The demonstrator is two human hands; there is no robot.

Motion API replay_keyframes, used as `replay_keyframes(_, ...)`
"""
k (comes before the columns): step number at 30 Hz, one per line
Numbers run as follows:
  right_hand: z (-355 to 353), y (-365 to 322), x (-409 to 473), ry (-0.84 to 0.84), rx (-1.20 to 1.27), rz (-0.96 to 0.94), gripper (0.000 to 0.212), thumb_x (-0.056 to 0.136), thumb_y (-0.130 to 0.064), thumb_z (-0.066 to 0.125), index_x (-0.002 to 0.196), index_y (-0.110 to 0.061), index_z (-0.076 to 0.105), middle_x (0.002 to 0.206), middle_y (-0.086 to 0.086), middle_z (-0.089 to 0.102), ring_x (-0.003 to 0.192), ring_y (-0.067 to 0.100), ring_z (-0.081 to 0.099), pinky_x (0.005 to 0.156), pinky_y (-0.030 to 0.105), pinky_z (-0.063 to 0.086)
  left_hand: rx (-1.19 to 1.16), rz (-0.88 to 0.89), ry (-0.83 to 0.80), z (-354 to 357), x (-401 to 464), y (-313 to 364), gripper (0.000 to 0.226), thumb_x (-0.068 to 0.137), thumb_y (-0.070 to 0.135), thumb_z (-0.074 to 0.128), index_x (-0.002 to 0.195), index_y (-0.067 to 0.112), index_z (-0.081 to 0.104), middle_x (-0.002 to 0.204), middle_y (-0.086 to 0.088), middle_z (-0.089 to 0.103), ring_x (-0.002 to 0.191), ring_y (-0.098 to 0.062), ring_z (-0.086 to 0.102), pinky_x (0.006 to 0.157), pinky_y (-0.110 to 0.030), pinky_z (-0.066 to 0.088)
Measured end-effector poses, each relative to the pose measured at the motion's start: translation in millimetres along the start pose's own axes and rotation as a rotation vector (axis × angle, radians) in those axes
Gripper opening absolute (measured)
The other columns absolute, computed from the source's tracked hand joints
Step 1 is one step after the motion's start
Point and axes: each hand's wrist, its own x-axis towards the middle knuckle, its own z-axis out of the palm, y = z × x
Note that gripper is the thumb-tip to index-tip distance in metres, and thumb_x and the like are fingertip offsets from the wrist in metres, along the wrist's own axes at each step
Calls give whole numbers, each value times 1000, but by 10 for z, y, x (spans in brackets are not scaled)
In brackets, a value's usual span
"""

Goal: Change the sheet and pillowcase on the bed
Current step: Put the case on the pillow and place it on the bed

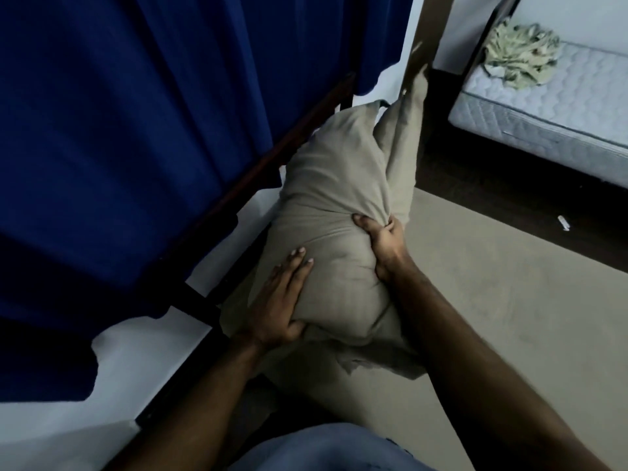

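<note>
A pillow in a tan pillowcase (334, 198) stands on end in the middle of the view, leaning against the dark bed frame (238, 195). My left hand (280, 300) lies flat on its lower left side, thumb hooked under the bottom edge. My right hand (382, 244) grips a bunched fold of the pillowcase on the right side. Loose pillowcase cloth hangs below the pillow. A blue sheet (136, 130) covers the bed at the left.
A second bed with a bare grey quilted mattress (557, 103) stands at the back right, a crumpled greenish cloth (520, 56) on it. Tan carpet (492, 300) lies to the right, with a small white object (563, 222) on the dark floor strip.
</note>
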Motion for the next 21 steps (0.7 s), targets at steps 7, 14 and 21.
replay_keyframes(7, -24, 557, 461, 7, 359, 248, 39, 78, -13, 74, 114, -2, 65, 111, 18, 71, 106, 36, 67, 87, 47, 58, 290, 215, -225, -235, 521, -544, 101, 66, 40, 56, 158, 10, 27, 167, -13, 13, 155, -31, 10, 124, -54, 9)
replay_keyframes(14, -494, 1613, 682, 66, -227, 457, 86, 89, -53, 68, 154, -16, 26, 141, 0, 50, 117, 18, 54, 90, 33, 47, 184, -505, -829, 869, 668, -1071, 72, 103, 44, 42, 162, 24, 5, 169, 7, -5, 156, -28, 1, 122, -60, 3)
replay_keyframes(21, -783, 2024, 723, 251, -463, 483, 110, 76, -69, 69, 157, -18, 16, 148, 15, 47, 134, 31, 49, 109, 36, 42, 179, -520, -829, 1556, 665, -1155, 69, 102, 56, 34, 161, 26, 15, 168, 7, 10, 152, -36, 14, 116, -65, 15)
